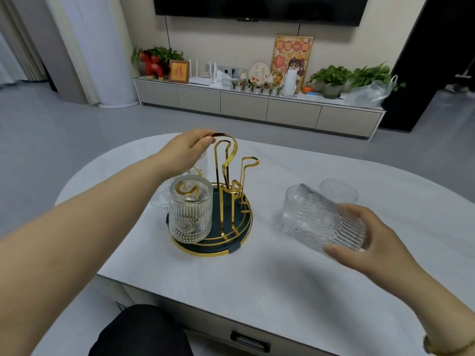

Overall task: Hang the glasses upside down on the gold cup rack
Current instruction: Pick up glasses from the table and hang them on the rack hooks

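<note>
The gold cup rack [226,173] stands on its round dark tray [244,227] in the middle of the white table. One ribbed glass [190,211] hangs upside down on a front-left prong. More glasses sit behind my left forearm, partly hidden. My left hand [187,145] pinches the rack's top handle. My right hand [370,235] holds a tilted, motion-blurred ribbed glass [331,222] just right of the rack. Two more glasses [339,191] stand on the table behind it.
The white oval table [295,265] has a drawer handle at its near edge. My dark-clad knee [141,332] is below the table's front left. A low TV cabinet [257,104] with plants and ornaments lines the far wall.
</note>
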{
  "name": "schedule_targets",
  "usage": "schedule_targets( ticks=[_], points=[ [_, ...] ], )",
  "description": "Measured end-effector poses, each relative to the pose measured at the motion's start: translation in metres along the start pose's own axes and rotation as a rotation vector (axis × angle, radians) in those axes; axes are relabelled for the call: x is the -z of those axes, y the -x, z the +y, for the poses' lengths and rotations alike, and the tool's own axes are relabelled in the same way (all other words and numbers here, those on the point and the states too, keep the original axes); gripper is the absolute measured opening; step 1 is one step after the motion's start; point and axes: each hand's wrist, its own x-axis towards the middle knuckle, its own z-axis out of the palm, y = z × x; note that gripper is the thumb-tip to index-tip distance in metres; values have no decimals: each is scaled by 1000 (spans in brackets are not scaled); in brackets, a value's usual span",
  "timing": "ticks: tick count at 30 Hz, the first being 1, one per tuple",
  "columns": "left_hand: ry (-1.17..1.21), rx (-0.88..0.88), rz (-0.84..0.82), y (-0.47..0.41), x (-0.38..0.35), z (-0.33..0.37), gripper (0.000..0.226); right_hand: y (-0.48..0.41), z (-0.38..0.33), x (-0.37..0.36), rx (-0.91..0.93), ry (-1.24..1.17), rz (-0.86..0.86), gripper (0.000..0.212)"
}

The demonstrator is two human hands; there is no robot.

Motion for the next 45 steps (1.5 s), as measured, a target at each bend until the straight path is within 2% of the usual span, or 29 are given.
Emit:
schedule_targets(
  ticks=[5,12,28,36,45],
  points=[
    [94,51,-24,4,7,-1,34,-18,-32,-10,57,10,-15,56],
    [163,67,-49,6,8,-2,34,-54,-84,-33,229,265,-64,68],
    [201,34,-44,8,3,-10,36,-88,-102,-94,230,528,-316,80],
    [218,34,-40,8,1,-10,37,-87,-92,-107,193,537,-371,80],
    [173,33,-22,9,0,-10,37,-84,-84,-105,201,448,-307,78]
  ],
)
